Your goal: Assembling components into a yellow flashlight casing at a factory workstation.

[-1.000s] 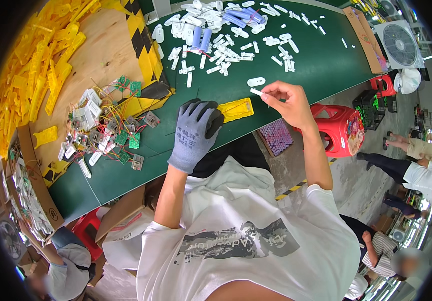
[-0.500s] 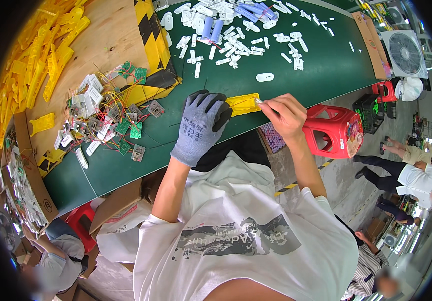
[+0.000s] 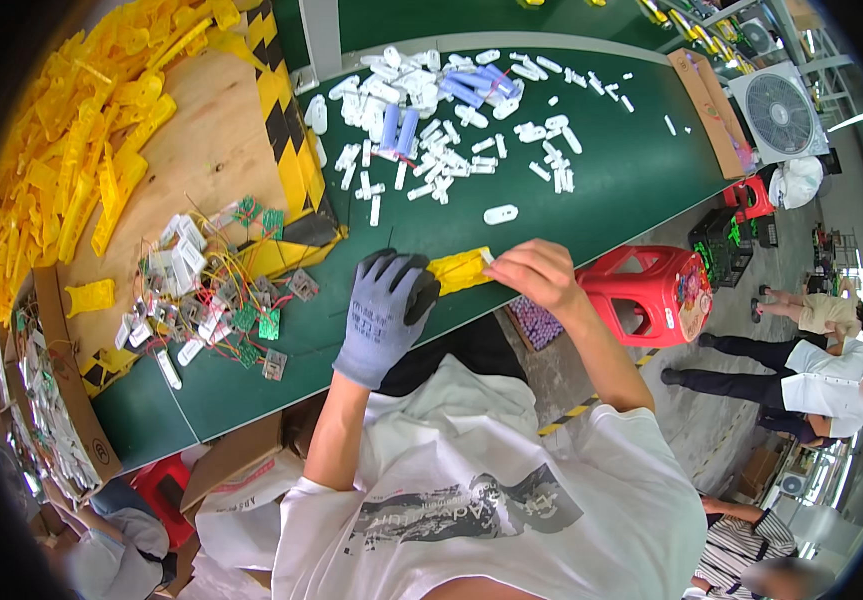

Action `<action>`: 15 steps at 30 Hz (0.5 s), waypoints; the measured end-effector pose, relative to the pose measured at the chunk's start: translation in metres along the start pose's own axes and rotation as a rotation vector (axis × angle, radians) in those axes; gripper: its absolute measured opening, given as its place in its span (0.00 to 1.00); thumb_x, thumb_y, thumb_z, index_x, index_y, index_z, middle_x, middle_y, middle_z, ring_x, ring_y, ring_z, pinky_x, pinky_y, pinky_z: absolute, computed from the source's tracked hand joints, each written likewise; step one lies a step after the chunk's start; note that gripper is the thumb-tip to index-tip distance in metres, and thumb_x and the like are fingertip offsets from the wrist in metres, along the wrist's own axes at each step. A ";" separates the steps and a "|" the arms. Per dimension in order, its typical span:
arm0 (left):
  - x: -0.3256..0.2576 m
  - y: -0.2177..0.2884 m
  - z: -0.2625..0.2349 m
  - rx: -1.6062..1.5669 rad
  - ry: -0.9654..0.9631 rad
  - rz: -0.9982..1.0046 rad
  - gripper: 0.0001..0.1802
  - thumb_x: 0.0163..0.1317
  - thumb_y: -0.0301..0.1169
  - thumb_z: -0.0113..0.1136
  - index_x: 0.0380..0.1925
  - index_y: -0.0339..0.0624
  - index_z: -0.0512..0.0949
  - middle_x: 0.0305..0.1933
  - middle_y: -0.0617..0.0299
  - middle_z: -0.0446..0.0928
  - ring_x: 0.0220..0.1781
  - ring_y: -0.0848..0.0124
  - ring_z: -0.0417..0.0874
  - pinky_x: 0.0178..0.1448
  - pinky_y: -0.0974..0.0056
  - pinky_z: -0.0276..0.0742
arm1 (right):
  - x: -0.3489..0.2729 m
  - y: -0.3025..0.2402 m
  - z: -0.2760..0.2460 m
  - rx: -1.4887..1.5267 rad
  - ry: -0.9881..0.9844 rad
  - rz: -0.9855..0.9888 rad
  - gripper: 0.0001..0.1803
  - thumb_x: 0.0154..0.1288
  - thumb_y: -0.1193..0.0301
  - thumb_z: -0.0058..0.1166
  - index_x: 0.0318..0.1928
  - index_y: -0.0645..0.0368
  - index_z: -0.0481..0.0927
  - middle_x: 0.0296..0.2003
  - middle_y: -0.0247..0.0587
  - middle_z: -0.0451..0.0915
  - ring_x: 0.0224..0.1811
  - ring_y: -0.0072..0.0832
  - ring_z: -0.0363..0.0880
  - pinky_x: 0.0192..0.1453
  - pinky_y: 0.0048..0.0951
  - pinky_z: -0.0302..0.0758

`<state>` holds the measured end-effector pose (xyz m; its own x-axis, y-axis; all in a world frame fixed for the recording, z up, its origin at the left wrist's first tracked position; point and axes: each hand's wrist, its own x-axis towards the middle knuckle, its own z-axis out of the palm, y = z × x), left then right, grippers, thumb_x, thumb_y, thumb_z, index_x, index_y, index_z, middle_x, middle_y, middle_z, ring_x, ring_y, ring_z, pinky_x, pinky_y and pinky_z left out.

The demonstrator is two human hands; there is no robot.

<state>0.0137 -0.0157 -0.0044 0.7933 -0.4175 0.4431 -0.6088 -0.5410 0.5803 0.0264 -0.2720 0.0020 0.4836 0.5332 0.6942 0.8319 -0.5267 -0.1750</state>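
My left hand [image 3: 383, 312], in a grey-blue glove with dark fingertips, is closed on the left end of a yellow plastic shell [image 3: 459, 271]. The shell lies level over the front edge of the green table. At its right end my bare right hand [image 3: 539, 273] pinches a small white piece [image 3: 488, 257], pressed close to the shell; whether it sits inside cannot be made out. Left of the glove lies a tangle of green circuit boards [image 3: 269, 323], wires and white parts. A lone white oval cover [image 3: 500, 215] rests beyond the shell.
White plastic parts [image 3: 391, 85] and purple-blue cylindrical cells [image 3: 406, 130] are spread across the far table. Yellow shells [image 3: 81, 170] heap on the wooden board at left, edged by striped tape [image 3: 286, 140]. A red stool [image 3: 651, 295] stands right of the table; people stand beyond.
My view has shifted, so the table's contents appear further left. Both hands keep hold of the yellow shell and white piece, with little visible change between them.
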 end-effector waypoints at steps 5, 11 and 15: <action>0.001 0.001 0.000 -0.011 -0.009 -0.017 0.18 0.48 0.29 0.68 0.40 0.43 0.76 0.47 0.57 0.76 0.50 0.55 0.75 0.59 0.51 0.68 | 0.006 -0.004 -0.007 -0.026 -0.115 0.013 0.12 0.44 0.74 0.72 0.29 0.57 0.81 0.25 0.30 0.76 0.26 0.26 0.76 0.26 0.25 0.72; 0.003 0.000 -0.002 -0.009 -0.010 -0.004 0.18 0.48 0.28 0.68 0.39 0.43 0.75 0.47 0.58 0.77 0.49 0.55 0.76 0.58 0.52 0.69 | 0.022 -0.010 -0.018 -0.171 -0.423 -0.018 0.11 0.54 0.61 0.65 0.26 0.55 0.82 0.23 0.29 0.76 0.25 0.25 0.73 0.35 0.27 0.70; 0.004 0.001 -0.002 -0.020 0.010 -0.047 0.14 0.47 0.26 0.68 0.35 0.43 0.77 0.46 0.59 0.79 0.50 0.54 0.76 0.58 0.53 0.69 | 0.073 0.025 -0.026 0.054 -0.789 0.275 0.16 0.59 0.59 0.60 0.19 0.52 0.80 0.19 0.37 0.78 0.27 0.32 0.78 0.31 0.34 0.73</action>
<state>0.0164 -0.0164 -0.0009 0.8208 -0.3845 0.4223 -0.5711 -0.5450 0.6138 0.0752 -0.2634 0.0668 0.7036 0.7074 -0.0672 0.6582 -0.6844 -0.3137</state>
